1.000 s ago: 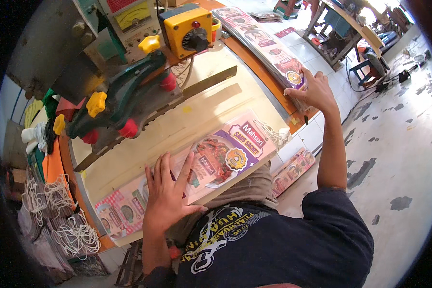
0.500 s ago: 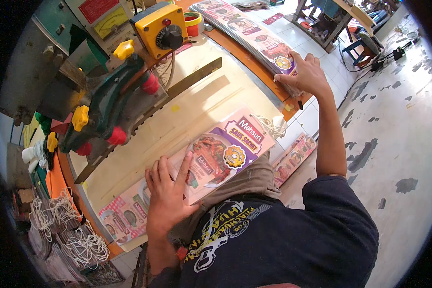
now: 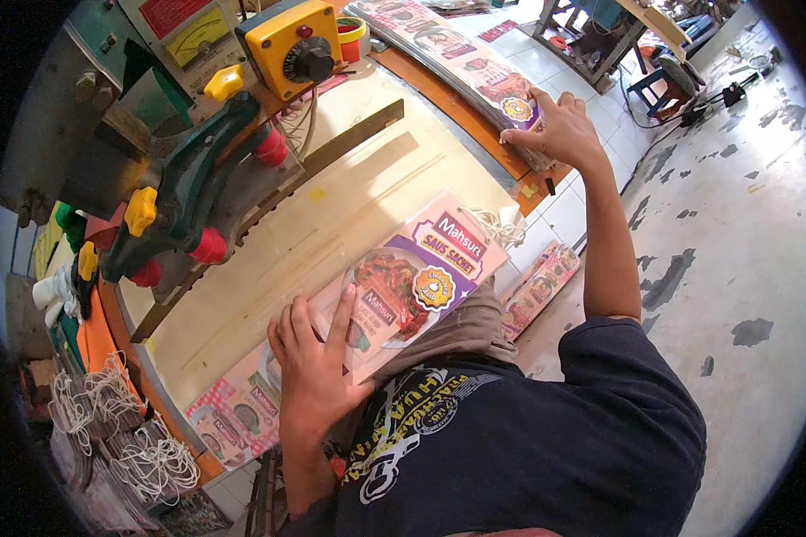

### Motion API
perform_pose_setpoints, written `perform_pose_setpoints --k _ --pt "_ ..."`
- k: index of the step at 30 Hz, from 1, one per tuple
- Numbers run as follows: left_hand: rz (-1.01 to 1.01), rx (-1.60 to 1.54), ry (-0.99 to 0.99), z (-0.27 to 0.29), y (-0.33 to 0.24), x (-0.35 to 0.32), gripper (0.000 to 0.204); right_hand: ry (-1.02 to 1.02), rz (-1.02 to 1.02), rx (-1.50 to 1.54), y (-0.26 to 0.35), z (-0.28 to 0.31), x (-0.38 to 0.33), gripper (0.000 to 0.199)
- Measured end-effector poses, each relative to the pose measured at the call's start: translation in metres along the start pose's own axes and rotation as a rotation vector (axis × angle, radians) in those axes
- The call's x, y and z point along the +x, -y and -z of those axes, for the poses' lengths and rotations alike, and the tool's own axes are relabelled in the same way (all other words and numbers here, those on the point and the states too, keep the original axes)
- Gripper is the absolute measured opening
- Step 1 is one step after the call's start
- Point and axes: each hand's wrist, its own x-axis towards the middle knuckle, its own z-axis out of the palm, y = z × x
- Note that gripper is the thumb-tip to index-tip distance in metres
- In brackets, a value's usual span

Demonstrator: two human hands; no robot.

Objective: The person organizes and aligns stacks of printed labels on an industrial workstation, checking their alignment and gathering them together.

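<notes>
My left hand (image 3: 318, 367) lies on a long printed strip (image 3: 421, 277) of pink and purple card with a food picture. Its fingers are stretched out over the printed face. White string (image 3: 501, 225) shows at the strip's far end. My right hand (image 3: 564, 130) reaches to the far right, at the near end of a stack of similar printed strips (image 3: 475, 67). The thumb and index finger are spread apart across that end, touching it. Whether they have lifted a strip cannot be made out.
A machine with a dark green frame (image 3: 184, 192), yellow knobs, red caps and a metal bar (image 3: 269, 215) stands over the pale worktable (image 3: 349, 215). A yellow control box (image 3: 291, 54) sits behind. Stringed bundles (image 3: 143, 447) lie lower left; more printed strips (image 3: 542, 286) lie beyond my lap.
The whole view has shifted slightly, so the scene sits a little further left. Both hands keep nearly the same places on the strip and the stack.
</notes>
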Motion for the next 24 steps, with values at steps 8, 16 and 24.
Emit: perform_pose_setpoints --k 8,16,24 --pt "-0.004 -0.022 -0.009 0.001 0.0 -0.003 0.119 0.029 -0.006 -0.014 0.002 0.001 0.0 0.113" --pt "0.001 -0.012 0.001 0.001 0.0 -0.004 0.118 -0.054 0.003 0.062 -0.002 -0.004 -0.002 0.112" --pt "-0.013 -0.009 -0.005 0.0 0.001 -0.008 0.119 -0.114 0.004 0.167 -0.007 -0.009 0.0 0.109"
